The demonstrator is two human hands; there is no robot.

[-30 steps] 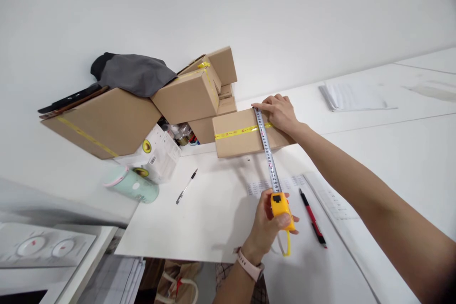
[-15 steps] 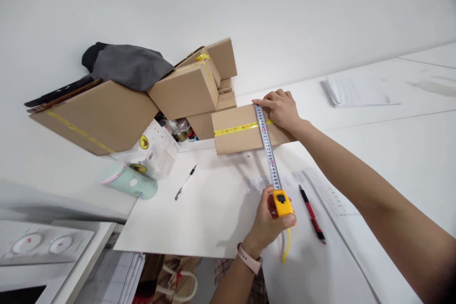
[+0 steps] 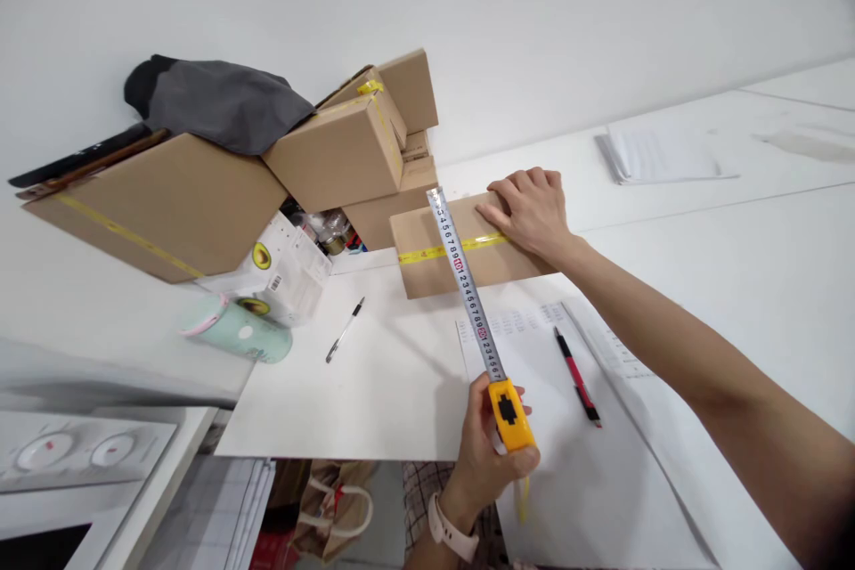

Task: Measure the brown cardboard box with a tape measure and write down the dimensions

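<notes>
My left hand (image 3: 491, 445) is closed around a yellow tape measure (image 3: 513, 417). Its silver blade (image 3: 468, 285) is extended and slants up and left across a small cardboard box (image 3: 420, 276) sealed with yellow tape. The blade's free end lies over the box's far edge, apart from my other hand. On the right part of the box rests my right hand (image 3: 531, 209), with fingers curled over the far edge and the thumb on top. Below the box lie printed sheets (image 3: 534, 374), partly covered by the left hand, and a red and black pen (image 3: 578, 378).
To the left are stacked cardboard boxes (image 3: 340, 151), a grey cloth (image 3: 227, 102), a white avocado-print box (image 3: 294, 276), a mint green cup (image 3: 247, 329) and a clear pen (image 3: 346, 329). A paper stack (image 3: 668, 153) lies back right. An appliance with dials (image 3: 73, 454) stands front left.
The blade's end has come away from my right hand's fingers and shifted left. My left hand moved down and left with the tape measure. My right hand now grips the box.
</notes>
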